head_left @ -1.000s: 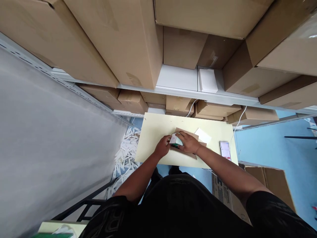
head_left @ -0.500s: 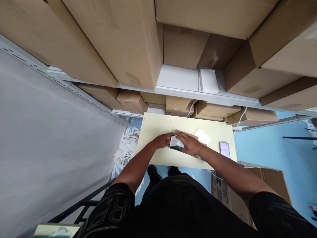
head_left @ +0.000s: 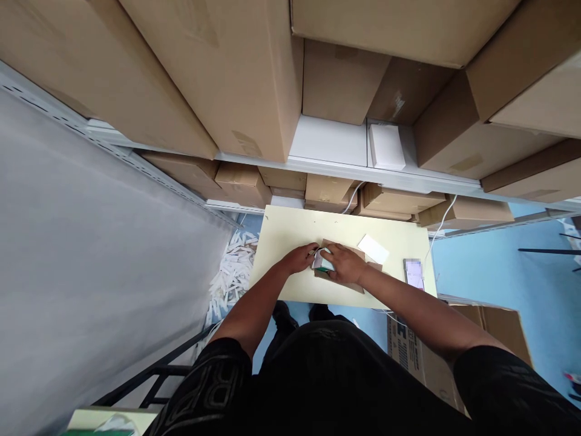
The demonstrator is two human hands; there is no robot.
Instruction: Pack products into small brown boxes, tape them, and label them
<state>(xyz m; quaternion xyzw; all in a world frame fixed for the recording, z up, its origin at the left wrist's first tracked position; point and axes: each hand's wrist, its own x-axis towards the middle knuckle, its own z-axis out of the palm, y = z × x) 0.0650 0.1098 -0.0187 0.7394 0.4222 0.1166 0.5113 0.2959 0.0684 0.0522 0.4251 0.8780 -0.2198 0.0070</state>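
Note:
A small white and green box (head_left: 320, 262) sits on a flat piece of brown cardboard (head_left: 351, 282) on a pale yellow table (head_left: 281, 233). My left hand (head_left: 299, 258) grips the box from the left with curled fingers. My right hand (head_left: 345, 264) covers the box from the right, fingers wrapped over its top. Most of the box is hidden between the two hands.
A white card (head_left: 373, 249) and a phone (head_left: 413, 275) lie on the table's right part. Shelves full of cardboard cartons (head_left: 227, 72) rise behind the table. White paper strips (head_left: 231, 272) litter the blue floor at left. An open carton (head_left: 490, 327) stands at right.
Both hands stayed on the small box and drew closer together over it. My left hand shifted slightly up along the box's left side.

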